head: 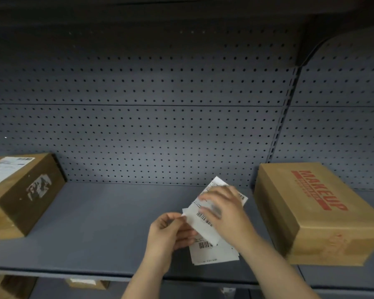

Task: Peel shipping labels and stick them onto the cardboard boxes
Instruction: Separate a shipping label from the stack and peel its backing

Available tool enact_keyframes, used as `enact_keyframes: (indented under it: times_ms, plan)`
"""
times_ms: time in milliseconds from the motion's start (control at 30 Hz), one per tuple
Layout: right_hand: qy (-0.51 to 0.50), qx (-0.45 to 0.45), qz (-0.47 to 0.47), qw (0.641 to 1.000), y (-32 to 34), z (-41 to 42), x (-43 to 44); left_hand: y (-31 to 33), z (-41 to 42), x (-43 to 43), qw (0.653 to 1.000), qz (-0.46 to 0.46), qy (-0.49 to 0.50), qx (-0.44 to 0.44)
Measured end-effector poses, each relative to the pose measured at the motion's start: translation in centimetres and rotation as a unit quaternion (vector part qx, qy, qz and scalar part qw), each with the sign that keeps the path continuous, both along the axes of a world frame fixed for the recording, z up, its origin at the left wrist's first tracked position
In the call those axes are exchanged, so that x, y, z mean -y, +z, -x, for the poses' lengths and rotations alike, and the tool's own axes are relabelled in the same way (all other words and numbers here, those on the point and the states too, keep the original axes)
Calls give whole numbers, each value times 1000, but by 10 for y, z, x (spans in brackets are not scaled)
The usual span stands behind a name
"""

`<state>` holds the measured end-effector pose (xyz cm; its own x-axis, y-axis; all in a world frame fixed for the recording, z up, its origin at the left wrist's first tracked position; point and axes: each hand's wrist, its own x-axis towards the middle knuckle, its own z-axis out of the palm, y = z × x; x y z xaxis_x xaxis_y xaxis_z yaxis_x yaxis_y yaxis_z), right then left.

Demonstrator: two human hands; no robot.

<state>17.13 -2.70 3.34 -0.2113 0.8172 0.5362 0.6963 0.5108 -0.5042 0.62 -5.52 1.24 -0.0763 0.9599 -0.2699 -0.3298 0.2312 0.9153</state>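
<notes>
Over the middle of the grey shelf (108, 223) I hold a white shipping label (205, 223) with barcodes. My left hand (171, 231) pinches its left corner, where a thin layer curls away. My right hand (225, 209) lies on top of the label, blurred, fingers spread across it. Under both hands a small stack of labels (216, 253) rests on the shelf. A cardboard box (317, 214) printed MAKEUP in red sits to the right, with no label on its top. Another cardboard box (24, 193) at the left carries a white label (2, 171) on its top.
A grey perforated back panel (138, 126) rises behind the shelf, with an upright rail (283, 117) at the right. Below the shelf's front edge, more small boxes (86, 284) show on a lower level. An upper shelf overhangs in shadow.
</notes>
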Motion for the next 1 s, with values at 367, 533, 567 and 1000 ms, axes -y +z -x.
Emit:
enact_keyframes:
  times_ms: [367,533,567,1000]
  plan:
    - [-5,-55,75,996,-36,-3,-11,-7,-41,-28,999,16,-20,24]
    - [-4,-116,92,989,-40,-3,-18,-7,-42,-40,999,27,-42,7]
    - [-5,-117,93,989,-41,-2,-19,-7,-41,-42,999,24,-44,6]
    - [17,-199,61,978,-72,-4,-29,-33,-41,-54,994,-79,-19,-72]
